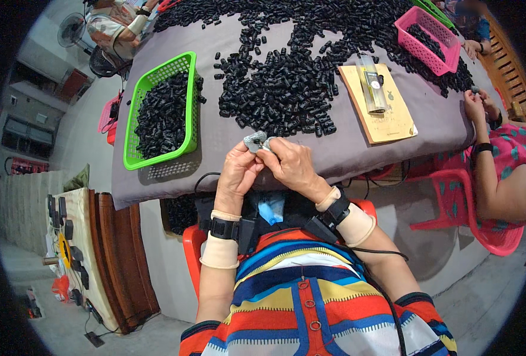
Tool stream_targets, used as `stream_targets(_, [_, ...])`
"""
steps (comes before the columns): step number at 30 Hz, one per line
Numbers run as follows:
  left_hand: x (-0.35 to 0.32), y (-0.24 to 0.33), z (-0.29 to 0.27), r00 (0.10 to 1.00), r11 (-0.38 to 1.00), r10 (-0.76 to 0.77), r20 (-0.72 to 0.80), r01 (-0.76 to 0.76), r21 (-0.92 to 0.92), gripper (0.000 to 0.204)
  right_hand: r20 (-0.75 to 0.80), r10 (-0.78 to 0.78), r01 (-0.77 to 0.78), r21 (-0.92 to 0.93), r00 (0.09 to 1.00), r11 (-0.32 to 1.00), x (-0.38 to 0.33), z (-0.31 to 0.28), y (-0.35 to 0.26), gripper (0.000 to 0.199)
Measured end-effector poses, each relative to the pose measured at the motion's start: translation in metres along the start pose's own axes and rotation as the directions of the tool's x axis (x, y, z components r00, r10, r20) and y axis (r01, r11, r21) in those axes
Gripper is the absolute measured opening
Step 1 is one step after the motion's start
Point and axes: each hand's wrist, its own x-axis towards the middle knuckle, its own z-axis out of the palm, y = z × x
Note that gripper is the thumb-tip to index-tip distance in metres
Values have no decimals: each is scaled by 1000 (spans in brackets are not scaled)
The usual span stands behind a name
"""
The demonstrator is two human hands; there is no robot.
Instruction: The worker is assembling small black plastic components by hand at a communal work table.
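My left hand (pixel 237 170) and my right hand (pixel 297 168) meet over the table's near edge, fingertips pinched together. Grey wrapping (pixel 254 141) covers a fingertip of the left hand, and a similar grey patch shows at the right fingertips. Whatever sits between them is too small and covered to name. Just beyond the hands spreads a heap of small black cylindrical plastic parts (pixel 275 92). Left of it, a green perforated basket (pixel 191 113) holds many of the same parts.
On the grey tablecloth (pixel 346 160) lies a tan notebook (pixel 387 127) under a clear case (pixel 371 89). A pink basket (pixel 408 50) stands at the far right. One person (pixel 494 172) sits at the right, another (pixel 111 29) at the far left. A cable runs along my right forearm.
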Motion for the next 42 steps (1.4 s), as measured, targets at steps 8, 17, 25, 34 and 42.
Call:
stream_targets(8, [1,2,-5,999,999,-26,20,26,-37,24,43,1,-5,94,999,996,-1,-5,2,22])
stream_targets(17, [1,1,-5,999,998,-36,28,38,-56,25,45,7,-10,60,999,998,-1,-4,2,22])
stream_targets(25, [0,5,-4,994,997,-10,106,17,-69,28,35,6,-6,9,999,1000,3,-3,-3,20])
stream_targets(34, [-26,38,26,975,975,123,-185,-84,204,20,27,223,-221,312,974,924,1,-12,3,25])
stream_targets(42, [-21,163,-7,647,525,721,-248,-277,805,24,71,218,-229,310,973,923,6,-12,-2,27])
